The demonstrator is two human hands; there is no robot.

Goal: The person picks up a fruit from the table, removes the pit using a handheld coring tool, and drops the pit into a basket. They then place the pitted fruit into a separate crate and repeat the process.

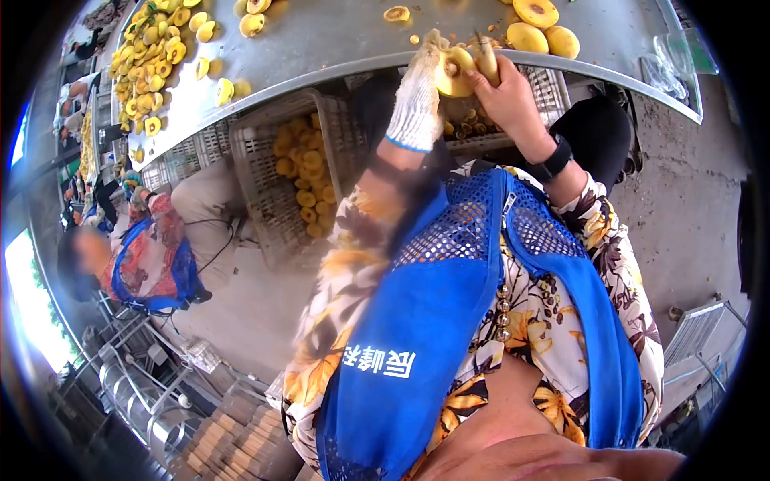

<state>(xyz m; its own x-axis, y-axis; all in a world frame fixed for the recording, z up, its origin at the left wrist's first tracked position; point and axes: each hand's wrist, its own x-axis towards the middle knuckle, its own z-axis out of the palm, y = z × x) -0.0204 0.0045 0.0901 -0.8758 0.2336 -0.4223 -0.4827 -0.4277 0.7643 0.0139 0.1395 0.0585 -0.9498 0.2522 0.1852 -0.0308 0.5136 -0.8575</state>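
Note:
My left hand [419, 100], in a white knitted glove, is closed around a yellow peach half [455, 80] at the table's near edge. The peach's cut face, with a brownish centre, is turned towards me. My right hand [511, 100], bare with a dark watch at the wrist, is closed on a short tool with a pale handle [486, 60]. That tool stands upright beside the fruit, and its working end is not clear. The right thumb reaches to the peach's edge. Several yellow peaches [545, 36] sit on the table just right of my hands.
The metal table [321, 48] carries a pile of peach halves [152, 60] at the left. Below stands a crate [249, 172] of yellow halves. Under my hands another crate [553, 92] holds dark scraps. A clear plastic container [670, 68] lies right. A co-worker [152, 248] sits left.

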